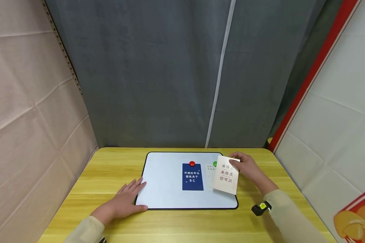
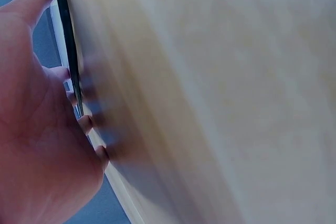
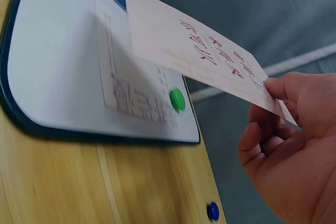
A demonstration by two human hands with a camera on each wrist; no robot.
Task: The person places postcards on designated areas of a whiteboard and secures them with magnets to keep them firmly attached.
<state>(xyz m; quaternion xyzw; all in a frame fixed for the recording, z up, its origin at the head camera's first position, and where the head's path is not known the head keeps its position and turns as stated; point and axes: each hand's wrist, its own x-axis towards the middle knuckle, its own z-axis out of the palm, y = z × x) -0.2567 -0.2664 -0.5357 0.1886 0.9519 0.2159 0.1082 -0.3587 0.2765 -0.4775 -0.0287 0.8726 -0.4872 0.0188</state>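
In the head view my right hand (image 1: 244, 166) pinches the upper right corner of a cream card (image 1: 225, 177) with printed lettering. In the right wrist view the card (image 3: 194, 51) is tilted above the whiteboard (image 3: 52, 51), thumb on one face and fingers behind. Below it, a white card (image 3: 131, 72) with dark lettering lies on the board, a green round magnet (image 3: 177, 99) at its top. A navy blue card (image 1: 193, 182) with white lettering sits to its left under a red magnet (image 1: 192, 163). My left hand (image 1: 126, 199) rests with extended fingers at the board's left edge (image 2: 68, 35).
The board lies flat on a yellow wood-grain table (image 1: 115, 168). A blue magnet (image 3: 212, 211) is on the table beyond the board's right side. Grey curtain (image 1: 155, 74) closes off the back, and pale cloth walls (image 1: 33, 118) flank both sides.
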